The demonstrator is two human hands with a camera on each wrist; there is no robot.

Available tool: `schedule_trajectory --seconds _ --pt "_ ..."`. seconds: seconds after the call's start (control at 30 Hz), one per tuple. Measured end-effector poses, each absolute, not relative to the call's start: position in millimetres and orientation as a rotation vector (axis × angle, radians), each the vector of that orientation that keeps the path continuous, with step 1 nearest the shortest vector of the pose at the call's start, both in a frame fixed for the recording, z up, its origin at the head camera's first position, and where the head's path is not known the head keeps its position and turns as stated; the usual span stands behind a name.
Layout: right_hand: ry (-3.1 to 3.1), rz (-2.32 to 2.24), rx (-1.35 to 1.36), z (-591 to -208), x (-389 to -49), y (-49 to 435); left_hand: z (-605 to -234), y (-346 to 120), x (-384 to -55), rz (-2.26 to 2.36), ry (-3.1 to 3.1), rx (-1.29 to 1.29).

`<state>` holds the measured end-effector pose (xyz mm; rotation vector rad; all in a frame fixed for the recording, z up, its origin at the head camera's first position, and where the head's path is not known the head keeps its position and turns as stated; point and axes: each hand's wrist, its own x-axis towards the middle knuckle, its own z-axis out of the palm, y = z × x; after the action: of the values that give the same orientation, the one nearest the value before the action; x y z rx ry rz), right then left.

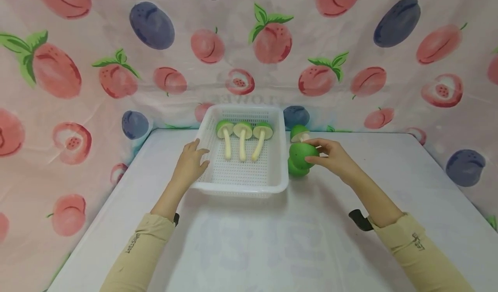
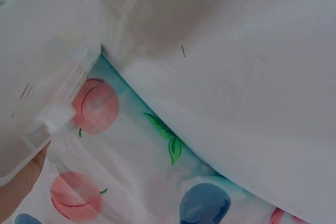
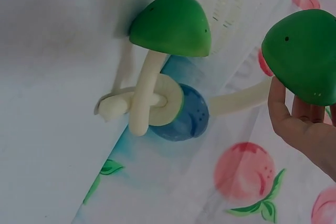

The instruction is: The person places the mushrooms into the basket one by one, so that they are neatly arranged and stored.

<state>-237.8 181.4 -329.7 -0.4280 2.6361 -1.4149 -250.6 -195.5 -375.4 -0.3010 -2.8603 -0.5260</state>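
My right hand [image 1: 336, 160] pinches a toy mushroom with a green cap [image 1: 300, 155] just right of the white basket [image 1: 278, 187]. In the right wrist view, the held mushroom's green cap [image 3: 304, 51] is above my fingers, its pale stem pointing left. Two more green-capped mushrooms stay on the table beside the basket: a nearer mushroom [image 1: 297, 170] and a farther mushroom [image 1: 298, 133]. Their stems cross in the right wrist view. My left hand [image 1: 189, 163] rests on the basket's left rim with fingers spread. Three mushrooms [image 1: 243, 138] lie inside, caps toward the back.
A white-covered table [image 1: 249, 235] extends around the basket. Behind it hangs a fruit-print cloth [image 1: 237, 36], which meets the table's back edge close to the basket. Dark straps [image 1: 359, 219] show at my wrists.
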Motion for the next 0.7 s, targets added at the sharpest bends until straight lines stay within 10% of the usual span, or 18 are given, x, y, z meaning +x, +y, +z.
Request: schedule_trajectory --seconds 0.7 --pt "2.606 -1.303 -0.658 -314.0 -258.4 134.3 -376.3 -195.5 -251.5 -0.548 -2.863 -0.276"
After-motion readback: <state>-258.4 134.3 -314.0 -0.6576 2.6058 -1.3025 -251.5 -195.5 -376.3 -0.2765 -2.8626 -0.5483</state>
